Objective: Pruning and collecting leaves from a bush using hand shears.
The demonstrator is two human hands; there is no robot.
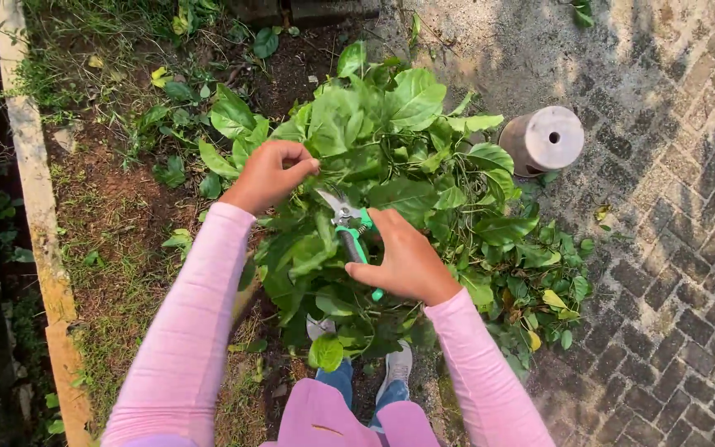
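A leafy green plant [391, 124] fills the middle of the view. My left hand [268, 172], in a pink sleeve, pinches a leaf or stem at the plant's left side. My right hand [403, 261] grips green-handled pruning shears [349, 228], whose metal blades point up and left toward my left hand. The blades look slightly apart just right of the pinched stem. Cut leaves [539, 290] lie scattered on the ground at the plant's right.
An upturned brown flowerpot [544, 141] lies on the brick paving [688, 248] to the right. Bare soil and grass [117, 223] lie to the left, bounded by a pale concrete kerb [39, 207]. My shoes [395, 364] stand below the plant.
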